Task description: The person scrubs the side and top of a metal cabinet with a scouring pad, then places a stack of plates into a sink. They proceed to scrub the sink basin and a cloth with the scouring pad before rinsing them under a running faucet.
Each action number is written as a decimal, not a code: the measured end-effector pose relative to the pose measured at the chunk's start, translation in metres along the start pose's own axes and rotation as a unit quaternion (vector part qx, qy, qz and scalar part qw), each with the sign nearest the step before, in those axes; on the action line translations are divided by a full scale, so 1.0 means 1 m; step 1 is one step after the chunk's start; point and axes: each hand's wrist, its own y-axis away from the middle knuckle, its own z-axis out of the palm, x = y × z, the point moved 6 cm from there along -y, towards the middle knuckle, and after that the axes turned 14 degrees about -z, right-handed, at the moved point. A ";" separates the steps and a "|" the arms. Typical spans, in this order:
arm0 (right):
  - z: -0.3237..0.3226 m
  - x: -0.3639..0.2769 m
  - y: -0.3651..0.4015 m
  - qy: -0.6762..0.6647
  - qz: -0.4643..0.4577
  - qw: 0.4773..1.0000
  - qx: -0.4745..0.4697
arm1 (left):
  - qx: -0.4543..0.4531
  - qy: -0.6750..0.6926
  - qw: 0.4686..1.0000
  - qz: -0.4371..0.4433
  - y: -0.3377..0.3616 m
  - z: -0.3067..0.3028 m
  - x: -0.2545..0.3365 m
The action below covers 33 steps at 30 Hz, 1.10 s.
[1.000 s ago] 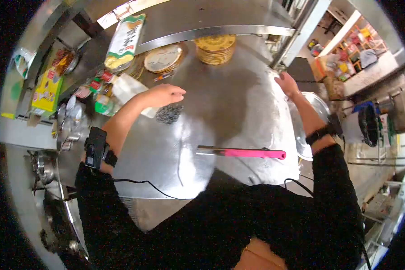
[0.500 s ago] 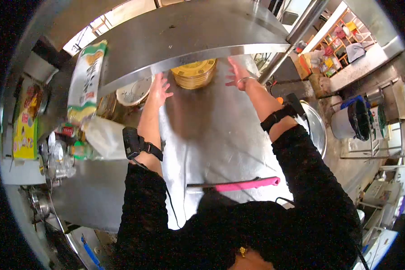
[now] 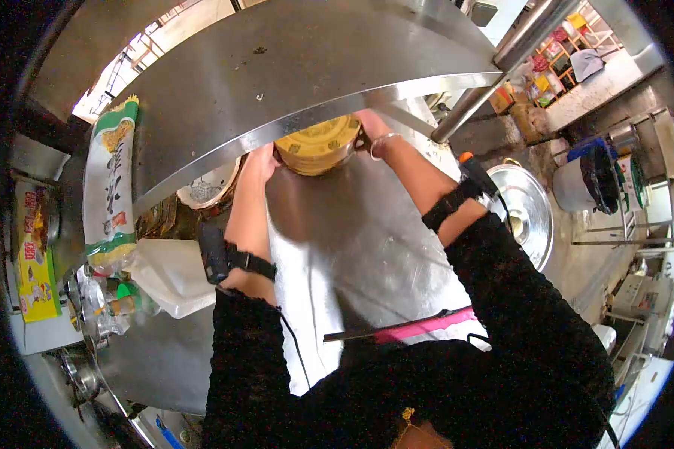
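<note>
On the steel counter, under the shelf edge, left hand and right hand clasp the plate stack.

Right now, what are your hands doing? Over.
Left hand and right hand grip plates. Plates under shelf. Shelf edge close above.

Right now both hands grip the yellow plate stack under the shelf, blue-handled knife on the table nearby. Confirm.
Head view: the knife has a pink handle, not blue. The left hand and right hand grip the yellow plate stack under the shelf.
</note>
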 end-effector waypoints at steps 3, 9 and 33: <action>0.016 0.000 0.070 -0.123 -0.031 0.991 0.049 | -0.055 -0.028 0.998 -0.017 0.059 0.022 -0.022; 0.023 0.023 0.250 -0.173 0.065 0.979 0.086 | -0.141 0.055 0.988 -0.027 0.184 0.042 -0.117; -0.157 0.024 0.829 -0.132 -0.266 0.871 0.391 | -0.384 -0.293 0.869 -0.109 0.541 0.415 -0.325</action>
